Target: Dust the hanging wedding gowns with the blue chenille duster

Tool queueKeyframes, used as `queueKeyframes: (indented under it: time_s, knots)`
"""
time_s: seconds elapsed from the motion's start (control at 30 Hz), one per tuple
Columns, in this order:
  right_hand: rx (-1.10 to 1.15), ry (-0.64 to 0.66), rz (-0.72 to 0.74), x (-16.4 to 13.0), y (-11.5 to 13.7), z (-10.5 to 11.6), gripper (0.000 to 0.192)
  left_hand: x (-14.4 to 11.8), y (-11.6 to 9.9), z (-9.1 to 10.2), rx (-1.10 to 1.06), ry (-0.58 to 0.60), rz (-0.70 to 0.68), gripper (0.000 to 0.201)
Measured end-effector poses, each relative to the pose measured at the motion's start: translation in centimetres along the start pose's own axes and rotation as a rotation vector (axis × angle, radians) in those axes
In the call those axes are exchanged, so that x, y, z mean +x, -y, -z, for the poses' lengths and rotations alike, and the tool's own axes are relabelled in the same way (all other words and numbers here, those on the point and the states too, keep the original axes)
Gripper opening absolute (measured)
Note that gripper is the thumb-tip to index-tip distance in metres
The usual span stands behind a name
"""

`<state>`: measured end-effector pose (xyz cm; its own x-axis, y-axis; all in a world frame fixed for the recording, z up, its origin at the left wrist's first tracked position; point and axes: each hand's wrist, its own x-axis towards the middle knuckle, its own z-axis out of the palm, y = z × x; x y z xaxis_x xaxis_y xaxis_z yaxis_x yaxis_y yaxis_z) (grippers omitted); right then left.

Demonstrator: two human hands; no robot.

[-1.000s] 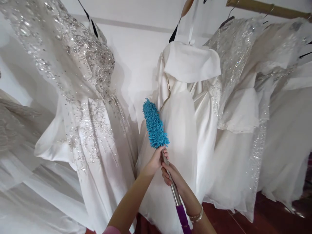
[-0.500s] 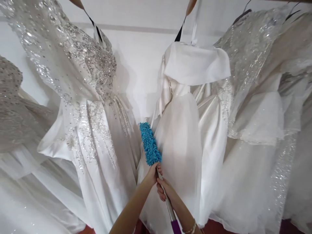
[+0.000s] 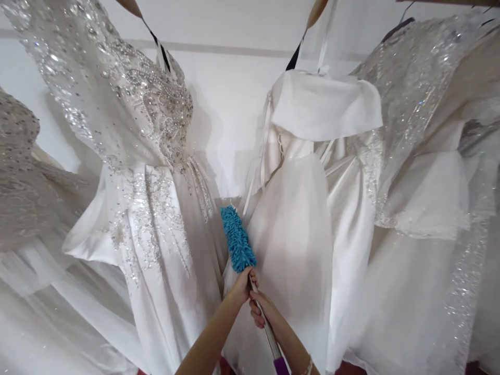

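The beaded gown (image 3: 148,172) and the plain satin gown (image 3: 297,224) hang side by side, with the blue duster head (image 3: 237,238) in the gap between their skirts — lower skirts apparently undusted. Left hand (image 3: 241,284) and right hand (image 3: 261,308) are both closed round the metal handle (image 3: 265,325).

A plain white wall (image 3: 234,104) stands behind hanging white gowns (image 3: 144,172).

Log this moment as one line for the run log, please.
left hand: grips duster pole under head | right hand: grips pole lower | duster head: between beaded gown and plain gown
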<state>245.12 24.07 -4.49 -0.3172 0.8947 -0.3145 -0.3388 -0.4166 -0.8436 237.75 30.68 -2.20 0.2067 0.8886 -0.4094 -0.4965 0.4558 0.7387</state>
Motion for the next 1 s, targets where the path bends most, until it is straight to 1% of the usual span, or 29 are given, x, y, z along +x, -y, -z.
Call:
queueKeyframes:
  time_s: [0.17, 0.33, 0.43, 0.5, 0.57, 0.67, 0.77, 0.83, 0.9, 1.0]
  knots:
    - [-0.001, -0.007, 0.092, -0.7, 3.5, -0.9, 0.063, -0.6, -3.3, -2.7, -0.009, 0.083, 0.037, 0.038]
    - [0.024, -0.049, 0.198, -2.5, 6.9, -2.2, 0.065, -2.6, -6.6, -5.8, 0.031, 0.234, -0.034, 0.038]
    - [0.059, -0.058, 0.246, -3.2, 8.2, -2.7, 0.063, -3.6, -8.0, -7.2, 0.045, 0.308, -0.076, 0.037]
    - [0.072, -0.061, 0.269, -3.4, 8.4, -2.7, 0.062, -4.0, -8.4, -7.8, 0.047, 0.332, -0.073, 0.038]
    - [0.077, -0.065, 0.277, -3.4, 8.1, -2.4, 0.060, -4.0, -8.2, -7.9, 0.042, 0.322, -0.056, 0.037]
    - [0.079, -0.067, 0.259, -3.1, 7.1, -1.9, 0.059, -3.6, -7.2, -7.4, 0.034, 0.271, -0.031, 0.035]
    - [0.074, -0.052, 0.214, -2.7, 5.8, -1.5, 0.063, -2.9, -5.8, -6.3, 0.046, 0.221, 0.016, 0.035]
    - [0.075, -0.036, 0.186, -2.3, 5.0, -1.1, 0.065, -2.4, -4.9, -5.4, 0.044, 0.196, 0.023, 0.035]
    - [0.081, -0.019, 0.164, -1.8, 4.0, -0.6, 0.064, -1.9, -4.0, -4.6, 0.032, 0.179, 0.015, 0.035]
    - [0.089, -0.006, 0.131, -0.7, 2.1, 0.1, 0.060, -1.2, -2.7, -3.2, 0.037, 0.133, 0.046, 0.037]
